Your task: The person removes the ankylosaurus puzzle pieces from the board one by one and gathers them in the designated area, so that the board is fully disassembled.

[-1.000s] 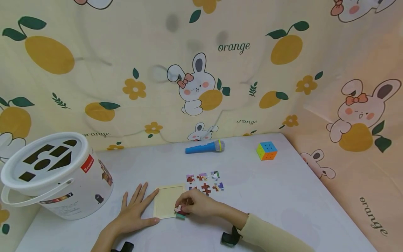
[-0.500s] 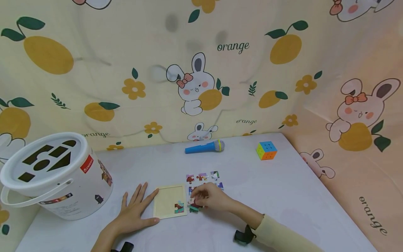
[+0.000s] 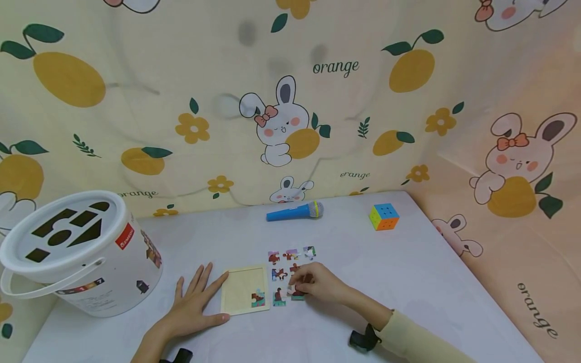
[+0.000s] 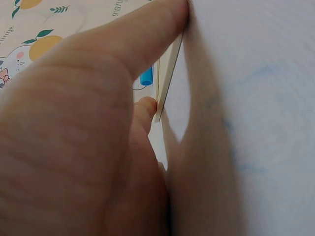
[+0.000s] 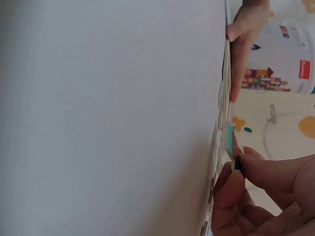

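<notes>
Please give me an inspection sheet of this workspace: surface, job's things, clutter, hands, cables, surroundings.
Surface: pale table, flat.
Job's things: wooden puzzle tray holding one fitted piece in its near right corner; loose puzzle pieces lie right of the tray.
Clutter: white shape-sorter bucket, blue toy microphone, colour cube.
Hands: left hand flat, touching the tray's left edge; right hand pinches a loose piece.
Cables: nothing seen.
Surroundings: bunny-and-orange printed cloth behind and at the right.
</notes>
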A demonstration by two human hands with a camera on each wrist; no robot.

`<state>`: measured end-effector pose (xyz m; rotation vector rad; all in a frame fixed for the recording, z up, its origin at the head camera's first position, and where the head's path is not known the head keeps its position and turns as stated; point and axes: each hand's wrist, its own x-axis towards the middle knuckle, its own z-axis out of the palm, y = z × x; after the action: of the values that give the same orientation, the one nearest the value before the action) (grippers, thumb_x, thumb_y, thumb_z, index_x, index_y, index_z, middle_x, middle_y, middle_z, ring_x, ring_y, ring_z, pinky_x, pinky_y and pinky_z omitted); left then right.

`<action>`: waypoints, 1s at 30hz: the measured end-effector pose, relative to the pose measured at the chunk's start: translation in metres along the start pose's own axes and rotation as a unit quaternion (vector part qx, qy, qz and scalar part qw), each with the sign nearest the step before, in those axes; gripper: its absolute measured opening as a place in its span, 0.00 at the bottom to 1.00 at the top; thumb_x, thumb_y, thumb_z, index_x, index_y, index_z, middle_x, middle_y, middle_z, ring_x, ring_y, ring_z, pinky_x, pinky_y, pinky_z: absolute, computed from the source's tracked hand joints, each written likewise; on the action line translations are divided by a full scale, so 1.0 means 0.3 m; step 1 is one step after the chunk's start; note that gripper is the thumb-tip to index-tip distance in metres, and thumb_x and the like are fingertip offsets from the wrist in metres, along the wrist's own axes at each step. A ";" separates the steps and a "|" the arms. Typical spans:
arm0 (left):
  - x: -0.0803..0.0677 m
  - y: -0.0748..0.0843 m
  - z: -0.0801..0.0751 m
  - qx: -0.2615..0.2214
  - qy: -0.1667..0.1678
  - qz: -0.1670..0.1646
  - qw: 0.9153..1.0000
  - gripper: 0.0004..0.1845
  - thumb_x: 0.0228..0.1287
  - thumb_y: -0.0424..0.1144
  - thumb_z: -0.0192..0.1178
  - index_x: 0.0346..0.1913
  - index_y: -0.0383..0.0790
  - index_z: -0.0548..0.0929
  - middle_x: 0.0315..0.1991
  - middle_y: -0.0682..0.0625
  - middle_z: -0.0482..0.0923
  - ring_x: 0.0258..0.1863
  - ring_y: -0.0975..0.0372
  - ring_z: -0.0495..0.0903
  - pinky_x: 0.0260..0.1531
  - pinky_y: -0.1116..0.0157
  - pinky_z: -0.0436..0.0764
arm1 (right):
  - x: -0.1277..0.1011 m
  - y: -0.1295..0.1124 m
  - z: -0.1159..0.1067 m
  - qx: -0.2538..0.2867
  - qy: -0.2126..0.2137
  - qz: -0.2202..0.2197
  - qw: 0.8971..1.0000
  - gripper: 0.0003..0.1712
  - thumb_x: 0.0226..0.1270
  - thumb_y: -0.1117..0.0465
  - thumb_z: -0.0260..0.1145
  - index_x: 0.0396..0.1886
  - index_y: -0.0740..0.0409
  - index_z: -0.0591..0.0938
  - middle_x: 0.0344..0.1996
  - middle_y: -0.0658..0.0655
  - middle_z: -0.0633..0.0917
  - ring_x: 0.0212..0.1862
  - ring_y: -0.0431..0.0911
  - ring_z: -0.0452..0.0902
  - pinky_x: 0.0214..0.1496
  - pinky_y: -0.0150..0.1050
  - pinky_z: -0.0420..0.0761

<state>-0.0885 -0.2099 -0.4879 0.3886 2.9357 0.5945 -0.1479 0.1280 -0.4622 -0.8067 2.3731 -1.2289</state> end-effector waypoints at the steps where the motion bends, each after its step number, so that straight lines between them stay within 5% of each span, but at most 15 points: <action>1: 0.000 0.000 0.000 -0.002 0.000 0.000 1.000 0.52 0.43 0.75 0.56 0.71 0.55 0.60 0.74 0.39 0.41 0.71 0.41 0.36 0.57 0.33 0.28 | -0.002 0.000 -0.002 -0.004 0.000 0.000 1.000 0.10 0.62 0.70 0.63 0.39 0.55 0.86 0.33 0.47 0.83 0.31 0.40 0.72 0.33 0.31 0.74; 30: -0.005 -0.012 0.012 -0.005 0.027 0.026 0.999 0.51 0.43 0.73 0.59 0.71 0.56 0.60 0.74 0.39 0.43 0.72 0.43 0.36 0.58 0.34 0.29 | -0.017 -0.003 -0.005 -0.070 0.006 -0.020 0.997 0.10 0.57 0.72 0.66 0.34 0.55 0.87 0.28 0.47 0.80 0.30 0.37 0.69 0.32 0.29 0.73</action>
<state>-0.0873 -0.2123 -0.4927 0.4548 2.9814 0.6359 -0.1445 0.1318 -0.4602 -0.8970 2.4871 -1.0946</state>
